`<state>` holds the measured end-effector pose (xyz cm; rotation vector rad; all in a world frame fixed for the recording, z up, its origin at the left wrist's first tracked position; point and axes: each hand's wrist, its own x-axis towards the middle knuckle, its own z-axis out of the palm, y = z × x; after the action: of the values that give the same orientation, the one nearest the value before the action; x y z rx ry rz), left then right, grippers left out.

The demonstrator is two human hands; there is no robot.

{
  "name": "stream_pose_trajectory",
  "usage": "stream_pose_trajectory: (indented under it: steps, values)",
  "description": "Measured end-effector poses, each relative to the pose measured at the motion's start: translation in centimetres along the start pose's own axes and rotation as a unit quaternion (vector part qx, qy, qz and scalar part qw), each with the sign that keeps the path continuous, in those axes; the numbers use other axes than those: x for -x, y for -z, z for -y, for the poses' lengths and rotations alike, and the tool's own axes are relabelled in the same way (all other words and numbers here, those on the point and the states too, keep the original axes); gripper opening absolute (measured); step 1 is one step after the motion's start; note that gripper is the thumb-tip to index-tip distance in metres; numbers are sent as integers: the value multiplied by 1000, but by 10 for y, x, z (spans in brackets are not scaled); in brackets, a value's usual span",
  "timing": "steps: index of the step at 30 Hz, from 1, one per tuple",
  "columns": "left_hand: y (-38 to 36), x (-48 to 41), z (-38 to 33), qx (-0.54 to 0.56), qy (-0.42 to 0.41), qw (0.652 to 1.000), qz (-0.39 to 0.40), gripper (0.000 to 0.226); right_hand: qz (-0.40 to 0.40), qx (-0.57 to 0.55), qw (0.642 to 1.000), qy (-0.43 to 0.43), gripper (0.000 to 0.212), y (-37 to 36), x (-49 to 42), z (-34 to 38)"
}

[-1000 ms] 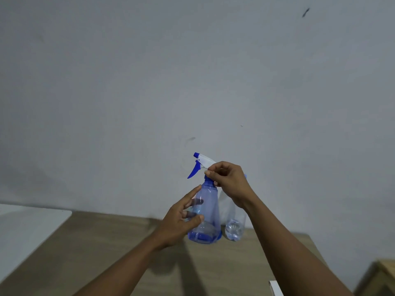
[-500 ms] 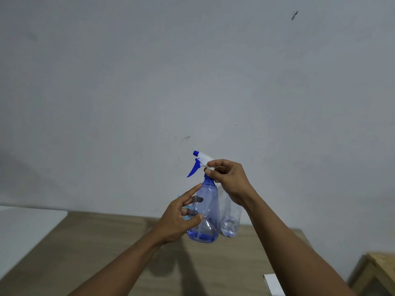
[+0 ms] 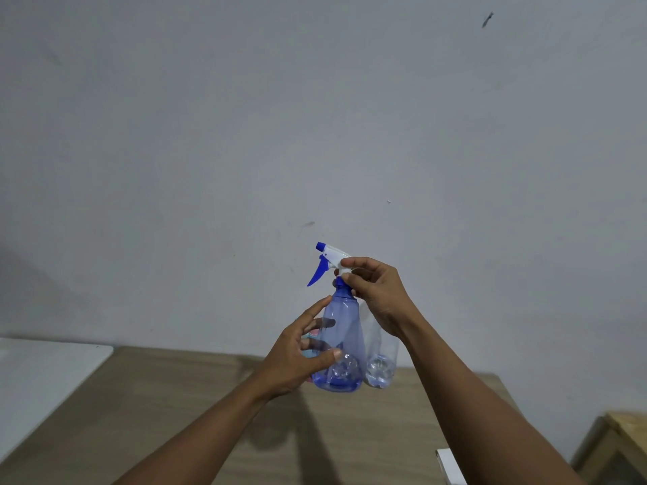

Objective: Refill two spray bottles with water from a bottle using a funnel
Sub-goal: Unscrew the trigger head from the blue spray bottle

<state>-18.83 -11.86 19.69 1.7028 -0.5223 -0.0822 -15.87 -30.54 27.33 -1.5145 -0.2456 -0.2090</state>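
A translucent blue spray bottle [image 3: 341, 339] with a white and blue trigger head [image 3: 327, 262] is held upright just above the wooden table [image 3: 196, 407]. My left hand [image 3: 297, 358] wraps its lower body, thumb in front, fingers behind. My right hand [image 3: 376, 292] pinches the trigger head at the neck collar. Behind the spray bottle stands a clear water bottle [image 3: 380, 362], its top hidden by my right wrist. A pink and teal object [image 3: 311, 336] peeks out behind my left fingers. No funnel is in sight.
A grey wall fills the background close behind the table. A white surface [image 3: 42, 379] lies at the left. A white flat item [image 3: 450, 465] sits at the table's near right edge, and a wooden piece of furniture [image 3: 623, 439] stands lower right.
The view has shifted slightly. Both hands keep their hold on the spray bottle, and my right fingers have shifted a little around the trigger head's collar.
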Motion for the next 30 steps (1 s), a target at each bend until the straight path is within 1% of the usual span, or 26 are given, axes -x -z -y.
stream_pose_trajectory:
  steps: [2, 5, 8, 11, 14, 19, 22, 27, 30]
  values:
    - [-2, 0, 0, -13, -4, 1000, -3, 83, 0, 9, 1000, 5, 21, 0, 0, 1]
    - [-3, 0, 0, -17, -6, 1000, -4, 81, 7, 34, 999, 7, 25, 0, 4, 5]
    - [-2, 0, 0, -18, -5, 1000, -6, 84, 22, 28, 999, 3, 25, 4, 3, 4]
    - [0, 0, -1, -19, -12, 1000, -5, 84, 37, 29, 999, -1, 30, 8, 3, 6]
    - [0, -2, -3, -23, -17, 1000, 3, 83, 30, 34, 999, 11, 24, 5, 5, 10]
    - [1, -1, -1, -23, -16, 1000, -2, 84, 32, 32, 999, 6, 31, 4, 4, 8]
    - [3, 0, 1, -28, -21, 999, 3, 83, 33, 30, 999, 8, 25, 2, 6, 9]
    - [7, 0, 5, -26, -24, 999, 4, 83, 34, 33, 999, 1, 30, 1, 3, 4]
    - [8, 0, 8, -34, -33, 999, 3, 83, 34, 31, 999, 7, 27, -2, 4, 5]
